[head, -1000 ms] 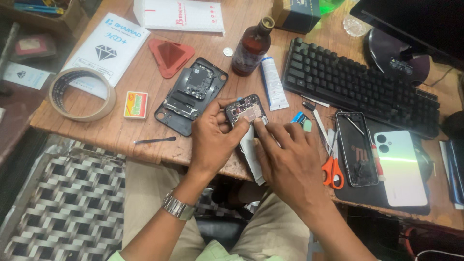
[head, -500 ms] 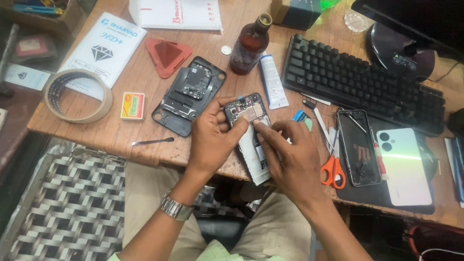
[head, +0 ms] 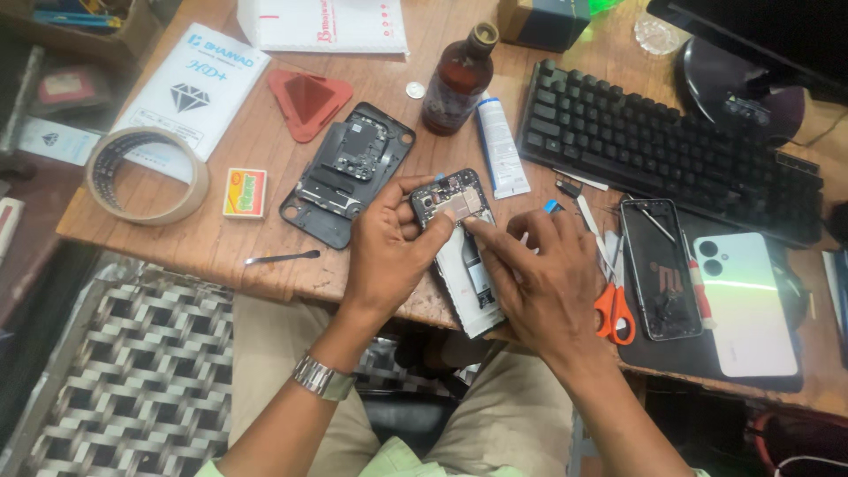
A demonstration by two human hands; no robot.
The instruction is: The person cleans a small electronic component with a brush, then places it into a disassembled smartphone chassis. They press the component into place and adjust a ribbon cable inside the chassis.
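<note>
An opened phone (head: 461,252) with its circuit board bare lies near the front edge of the wooden desk (head: 265,234). My left hand (head: 386,252) grips its upper left side, thumb and fingers around the top end. My right hand (head: 543,283) rests over the lower right part, its index finger pressing on the board near the top. Whether a small part is pinched under that finger is hidden. A metal watch sits on my left wrist.
A black back cover (head: 349,172), red triangular pick (head: 306,102), brown bottle (head: 457,81), white tube (head: 501,146), tape roll (head: 146,175), small box (head: 246,193) and metal spudger (head: 283,258) lie left. Keyboard (head: 662,146), orange scissors (head: 614,305), cracked screen (head: 658,269) and pale phone (head: 742,300) lie right.
My right index finger has shifted slightly up onto the board. Both hands stay on the opened phone, which has barely moved.
</note>
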